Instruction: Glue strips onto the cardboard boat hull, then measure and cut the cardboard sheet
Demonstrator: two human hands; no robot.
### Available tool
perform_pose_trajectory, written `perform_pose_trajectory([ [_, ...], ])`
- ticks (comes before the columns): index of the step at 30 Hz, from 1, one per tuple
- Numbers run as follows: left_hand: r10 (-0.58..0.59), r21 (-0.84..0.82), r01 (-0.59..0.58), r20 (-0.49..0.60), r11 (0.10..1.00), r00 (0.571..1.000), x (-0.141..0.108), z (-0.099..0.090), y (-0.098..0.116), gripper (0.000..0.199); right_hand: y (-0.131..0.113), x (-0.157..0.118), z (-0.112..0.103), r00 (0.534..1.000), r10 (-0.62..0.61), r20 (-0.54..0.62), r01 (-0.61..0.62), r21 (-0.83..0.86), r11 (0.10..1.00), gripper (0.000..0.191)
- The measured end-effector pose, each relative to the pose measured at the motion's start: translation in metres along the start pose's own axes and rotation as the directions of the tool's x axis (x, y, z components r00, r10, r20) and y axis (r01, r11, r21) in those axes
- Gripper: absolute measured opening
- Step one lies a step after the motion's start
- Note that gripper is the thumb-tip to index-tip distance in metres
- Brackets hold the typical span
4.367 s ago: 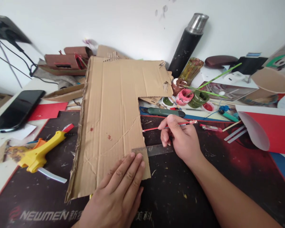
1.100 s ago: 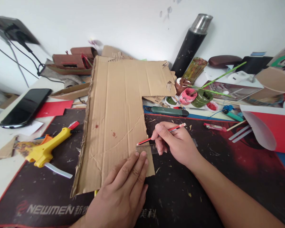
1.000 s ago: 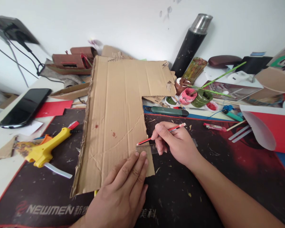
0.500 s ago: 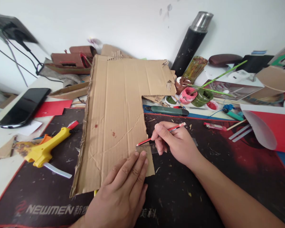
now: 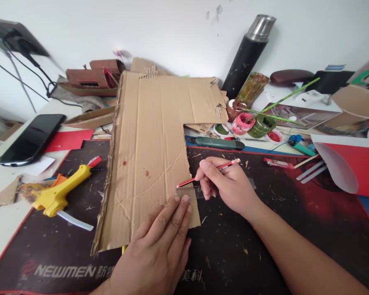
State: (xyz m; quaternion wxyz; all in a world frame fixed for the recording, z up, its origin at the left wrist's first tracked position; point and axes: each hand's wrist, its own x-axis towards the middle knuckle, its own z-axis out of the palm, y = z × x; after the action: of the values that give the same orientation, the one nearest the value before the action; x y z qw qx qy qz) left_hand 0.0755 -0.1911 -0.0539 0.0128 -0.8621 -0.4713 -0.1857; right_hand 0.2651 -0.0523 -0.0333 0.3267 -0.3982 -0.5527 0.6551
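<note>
A large L-shaped sheet of cardboard (image 5: 150, 135) lies on a dark desk mat (image 5: 230, 250), with a crease and small brown stains on it. My left hand (image 5: 160, 241) rests flat on its lower right part, fingers stretched out. Under those fingertips is a clear ruler (image 5: 198, 192), mostly hidden, whose end sticks out past the cardboard's right edge. My right hand (image 5: 224, 182) is closed round a red and black pencil (image 5: 189, 181). The pencil's tip is at the cardboard, by the ruler's upper left corner.
A yellow hot glue gun (image 5: 61, 190) lies left of the cardboard, near a phone (image 5: 32, 139). Beyond the cardboard's notch are a green utility knife (image 5: 217, 143), open paint jars (image 5: 243, 123) with brushes, and a black thermos (image 5: 247, 57). Red paper (image 5: 353, 168) lies at the right.
The pencil tip has shifted very slightly upward on the cardboard, by the ruler's corner. My left hand and the cardboard have stayed in place.
</note>
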Motion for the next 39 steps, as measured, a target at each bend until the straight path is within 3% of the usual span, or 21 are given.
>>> perform_pose_trajectory([
  [8,0.004,0.007,-0.004,0.0,1.0,1.0,0.0002,0.0,-0.0009,0.049,0.0002,0.0001,0.0002,1.0,0.001,0.0,-0.001,0.025,1.0,0.048],
  [14,0.012,0.004,-0.012,-0.005,1.0,1.0,0.0006,0.0002,-0.001,0.048,0.0028,0.0011,-0.0003,0.995,-0.03,-0.091,0.039,0.098,0.994,0.05],
  [26,0.005,-0.001,-0.005,-0.011,1.0,1.0,-0.0008,0.0021,-0.0016,0.049,0.0022,0.0019,-0.0001,0.986,-0.052,-0.16,0.067,0.088,0.994,0.051],
  [39,0.002,-0.007,-0.002,-0.024,1.0,1.0,-0.0006,0.0007,-0.0015,0.048,0.0028,0.0024,-0.0001,0.989,-0.041,-0.143,0.058,0.115,0.992,0.05],
])
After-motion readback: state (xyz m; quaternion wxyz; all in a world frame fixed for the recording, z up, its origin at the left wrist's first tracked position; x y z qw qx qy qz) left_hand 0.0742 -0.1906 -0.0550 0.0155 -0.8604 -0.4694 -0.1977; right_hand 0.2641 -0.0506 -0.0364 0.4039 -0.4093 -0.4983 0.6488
